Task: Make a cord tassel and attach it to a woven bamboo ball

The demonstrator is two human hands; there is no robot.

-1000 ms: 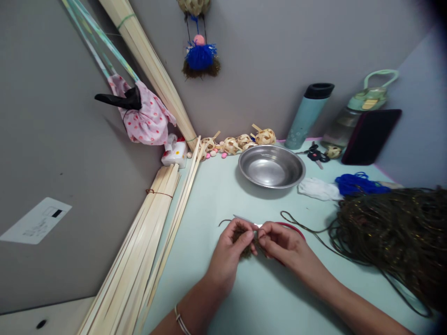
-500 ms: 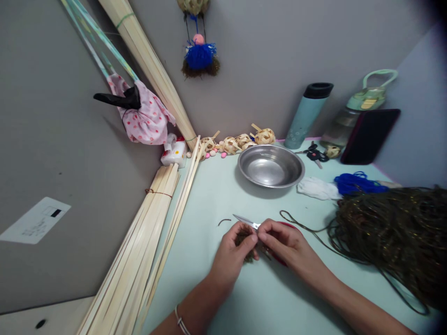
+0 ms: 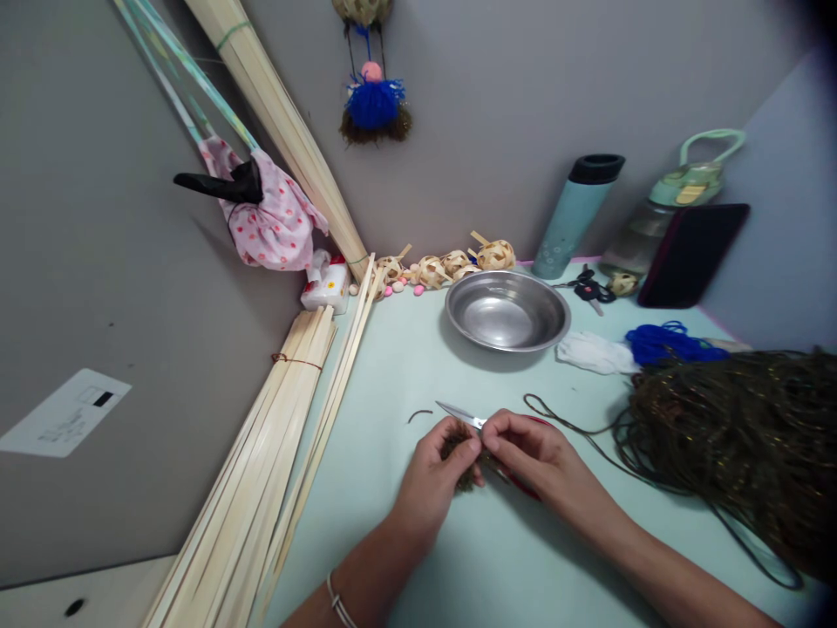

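Note:
My left hand (image 3: 435, 467) is closed around a small fluffy tuft of brown yarn (image 3: 461, 453), its frayed ends showing between thumb and fingers. Against its thumb, my right hand (image 3: 527, 449) pinches at the edge of the same tuft; the exact strand between the fingertips is hidden. Scissors (image 3: 461, 413) with red handles lie on the table under the right hand, their blades pointing left and the handles mostly covered. A short cut piece of brown yarn (image 3: 419, 413) rests just left of the blade tip.
A big heap of brown yarn (image 3: 738, 453) lies right, with blue yarn (image 3: 673, 343) and white yarn (image 3: 596, 352) behind. A steel bowl (image 3: 508, 311) stands ahead. Bamboo strips (image 3: 261, 480) line the left. Tumbler (image 3: 579, 218), bottle (image 3: 686, 187) and phone (image 3: 694, 256) stand at the back right.
Both hands stay in nearly the same place, with only a slight shift of the fingers at the brown yarn tuft. Everything else is still.

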